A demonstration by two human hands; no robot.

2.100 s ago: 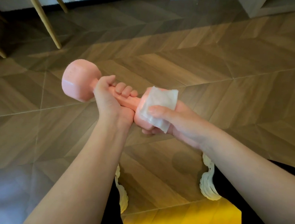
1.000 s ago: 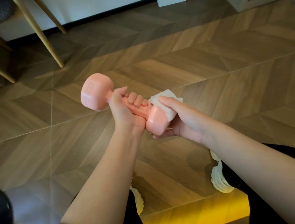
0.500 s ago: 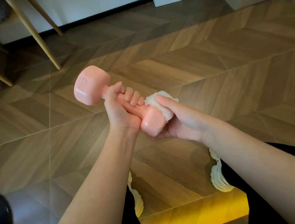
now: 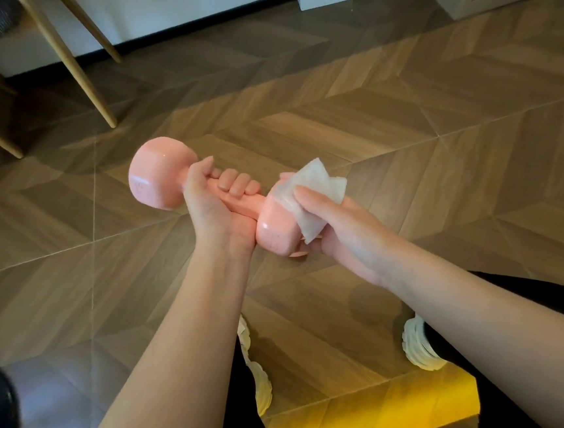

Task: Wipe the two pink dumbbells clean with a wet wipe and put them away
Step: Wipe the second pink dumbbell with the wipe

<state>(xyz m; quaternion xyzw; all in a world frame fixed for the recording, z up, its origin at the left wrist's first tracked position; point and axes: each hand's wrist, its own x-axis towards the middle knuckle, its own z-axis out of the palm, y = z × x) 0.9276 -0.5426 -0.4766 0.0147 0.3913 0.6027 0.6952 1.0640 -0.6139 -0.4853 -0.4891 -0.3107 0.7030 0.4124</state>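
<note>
Head view, glossy pink dumbbell (image 4: pixel 161 179), embossed marking unreadable, left hand (image 4: pixel 213 207) gripping handle, right hand (image 4: pixel 340 232) clasping wet wipe (image 4: pixel 313 196) onto end

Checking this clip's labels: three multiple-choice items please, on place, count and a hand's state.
1. Where is the wet wipe? A on the floor; B on a head of the dumbbell; C on a shoe.
2. Pink dumbbells in view? A one; B two; C three.
3. The left hand? A hangs open; B grips the handle; C holds the wipe.
1 B: the right hand presses it there. 2 A: only one shows. 3 B: its fingers curl round the handle.
</note>
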